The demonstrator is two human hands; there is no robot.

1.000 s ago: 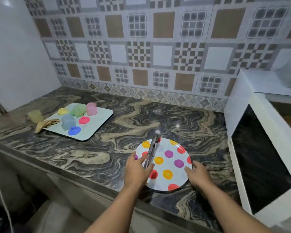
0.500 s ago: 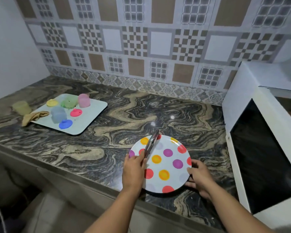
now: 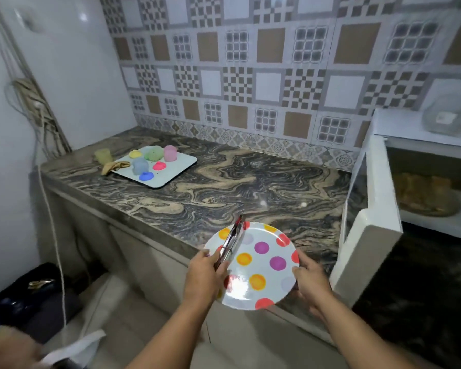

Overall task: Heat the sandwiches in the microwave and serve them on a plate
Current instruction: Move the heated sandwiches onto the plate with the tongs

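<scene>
I hold a white plate with coloured dots (image 3: 261, 265) off the counter, out past its front edge, tilted slightly. My left hand (image 3: 204, 278) grips its left rim together with metal tongs (image 3: 230, 242) that lie across the plate. On the right rim, my right hand (image 3: 310, 279) has its fingers under the plate. The white microwave (image 3: 399, 129) stands at the right with its door (image 3: 367, 222) swung open. Inside, browned sandwiches (image 3: 421, 191) lie on a dish (image 3: 434, 211).
A white tray (image 3: 181, 166) with coloured cups and lids sits at the counter's far left, a yellow cup (image 3: 103, 155) and a cloth (image 3: 115, 166) beside it. Cables (image 3: 30, 107) hang on the left wall. A dark bag (image 3: 30, 296) lies on the floor.
The plate has been lifted from the counter and drawn back past its edge. The view has pulled back and turned, so the open microwave's inside now shows.
</scene>
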